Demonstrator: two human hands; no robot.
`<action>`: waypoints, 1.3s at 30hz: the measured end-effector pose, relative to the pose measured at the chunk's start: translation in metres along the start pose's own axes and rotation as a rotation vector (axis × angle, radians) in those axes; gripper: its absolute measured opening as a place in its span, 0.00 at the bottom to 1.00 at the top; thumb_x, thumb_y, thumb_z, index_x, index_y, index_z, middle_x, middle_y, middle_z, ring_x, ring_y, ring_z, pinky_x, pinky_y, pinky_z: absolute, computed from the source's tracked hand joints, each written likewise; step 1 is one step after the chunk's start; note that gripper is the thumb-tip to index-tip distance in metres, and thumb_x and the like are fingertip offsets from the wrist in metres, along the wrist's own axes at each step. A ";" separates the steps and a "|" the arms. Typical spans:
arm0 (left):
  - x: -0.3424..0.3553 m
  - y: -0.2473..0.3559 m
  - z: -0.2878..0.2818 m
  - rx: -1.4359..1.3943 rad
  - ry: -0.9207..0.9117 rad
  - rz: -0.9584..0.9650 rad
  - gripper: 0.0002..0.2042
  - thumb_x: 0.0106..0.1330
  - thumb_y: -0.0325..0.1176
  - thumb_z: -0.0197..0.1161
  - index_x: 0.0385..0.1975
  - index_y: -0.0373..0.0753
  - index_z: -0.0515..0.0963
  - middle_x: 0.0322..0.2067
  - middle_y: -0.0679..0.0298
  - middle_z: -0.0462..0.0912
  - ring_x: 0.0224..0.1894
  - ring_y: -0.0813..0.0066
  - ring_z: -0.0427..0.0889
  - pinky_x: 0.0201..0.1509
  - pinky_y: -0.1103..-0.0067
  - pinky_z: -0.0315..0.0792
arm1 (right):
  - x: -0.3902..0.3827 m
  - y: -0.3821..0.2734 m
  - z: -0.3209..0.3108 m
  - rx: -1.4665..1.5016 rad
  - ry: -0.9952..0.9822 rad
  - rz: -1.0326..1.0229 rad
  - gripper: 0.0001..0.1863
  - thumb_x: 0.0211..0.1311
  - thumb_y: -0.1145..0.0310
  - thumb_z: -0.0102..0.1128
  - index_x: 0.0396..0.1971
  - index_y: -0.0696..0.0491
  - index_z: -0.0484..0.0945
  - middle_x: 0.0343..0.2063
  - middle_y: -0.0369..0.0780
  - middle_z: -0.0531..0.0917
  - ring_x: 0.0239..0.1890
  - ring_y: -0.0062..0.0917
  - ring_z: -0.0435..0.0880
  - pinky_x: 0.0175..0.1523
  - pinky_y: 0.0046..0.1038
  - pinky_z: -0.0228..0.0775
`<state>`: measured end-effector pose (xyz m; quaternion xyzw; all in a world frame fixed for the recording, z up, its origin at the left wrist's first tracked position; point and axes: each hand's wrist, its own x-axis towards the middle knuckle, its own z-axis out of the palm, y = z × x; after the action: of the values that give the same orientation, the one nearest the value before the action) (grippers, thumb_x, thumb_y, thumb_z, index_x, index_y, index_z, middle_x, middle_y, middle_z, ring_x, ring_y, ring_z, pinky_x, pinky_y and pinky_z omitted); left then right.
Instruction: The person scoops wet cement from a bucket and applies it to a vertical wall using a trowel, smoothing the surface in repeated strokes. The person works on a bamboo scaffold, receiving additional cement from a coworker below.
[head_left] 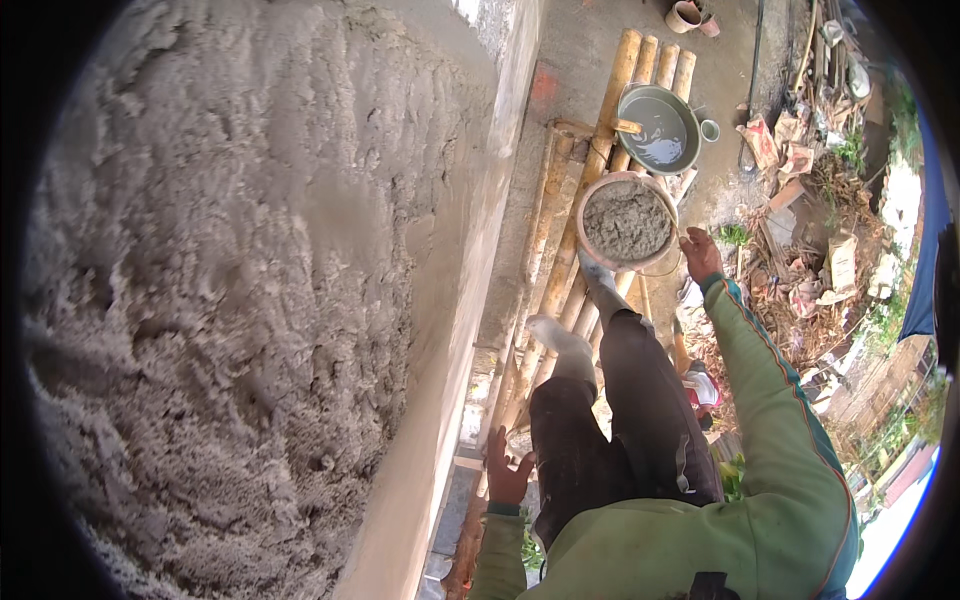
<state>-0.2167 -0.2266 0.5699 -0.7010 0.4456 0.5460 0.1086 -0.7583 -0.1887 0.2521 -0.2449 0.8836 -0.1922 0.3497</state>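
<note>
My right hand [702, 255] is beside the right rim of a round bucket [584, 238] full of grey mortar [630, 220]. Its fingers are loosely bent and apart, with nothing visible between them. A thin curved line, perhaps the bucket's handle, runs below the rim; I cannot tell whether the hand touches it. My left hand [508, 470] hangs open, fingers spread, beside my left thigh and close to the wall. Rough wet mortar covers the wall [250, 250] on the left.
I stand on a platform of bamboo poles [560, 280]. Beyond the mortar bucket is a dark basin [690, 150] of cloudy water, with a small cup [710, 130] at its rim. Rubble and torn bags [760, 145] lie on the right. Small pots [684, 16] stand far off.
</note>
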 end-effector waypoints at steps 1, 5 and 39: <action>0.020 -0.001 0.014 -0.018 -0.043 0.035 0.44 0.61 0.38 0.78 0.77 0.38 0.63 0.79 0.44 0.56 0.76 0.50 0.66 0.70 0.57 0.72 | 0.021 0.011 0.002 0.027 0.019 0.042 0.29 0.69 0.51 0.64 0.61 0.58 0.79 0.54 0.57 0.85 0.58 0.50 0.84 0.63 0.44 0.75; 0.122 -0.006 0.077 -0.133 -0.177 0.140 0.41 0.66 0.38 0.75 0.77 0.37 0.62 0.80 0.48 0.56 0.77 0.53 0.66 0.73 0.60 0.68 | 0.108 0.067 0.019 -0.098 0.030 0.110 0.34 0.68 0.49 0.66 0.63 0.61 0.78 0.54 0.56 0.86 0.57 0.46 0.86 0.63 0.40 0.76; 0.452 0.087 0.142 0.278 -0.046 0.760 0.38 0.67 0.37 0.71 0.76 0.34 0.64 0.77 0.43 0.61 0.76 0.43 0.68 0.74 0.62 0.70 | 0.386 0.132 -0.016 0.511 0.362 0.092 0.20 0.73 0.68 0.58 0.62 0.53 0.76 0.51 0.45 0.87 0.45 0.33 0.92 0.39 0.33 0.92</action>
<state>-0.3736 -0.4149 0.1557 -0.4525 0.7401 0.4974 0.0028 -1.0545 -0.2987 -0.0068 -0.0708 0.8647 -0.4325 0.2453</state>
